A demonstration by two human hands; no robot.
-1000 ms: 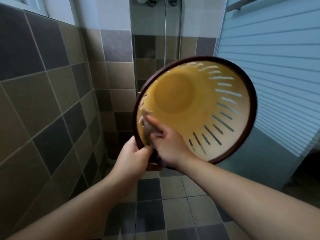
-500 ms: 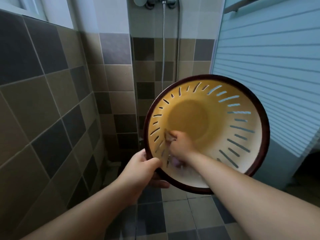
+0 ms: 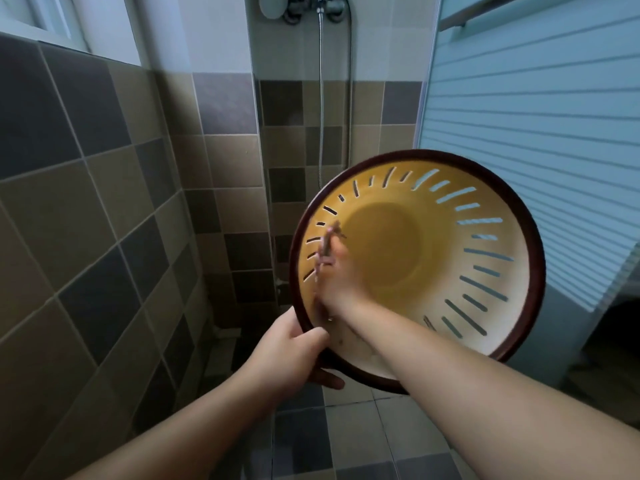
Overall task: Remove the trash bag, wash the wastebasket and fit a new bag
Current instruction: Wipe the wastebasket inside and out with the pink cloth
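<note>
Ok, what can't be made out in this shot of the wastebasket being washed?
- Head view: the thing in the right hand is blurred; cloth or brush, unclear.
- Wastebasket outside faces away.
- Shower fitting is cut off by the top edge.
- Left hand fingers partly hidden behind the rim.

Your left hand grips the dark brown rim of the yellow slotted wastebasket, holding it off the tiled floor with its open mouth tipped toward you. Your right hand reaches inside and presses a blurred cloth against the left inner wall. Behind hang the shower hose and, to the right, a pale blue ribbed panel.
</note>
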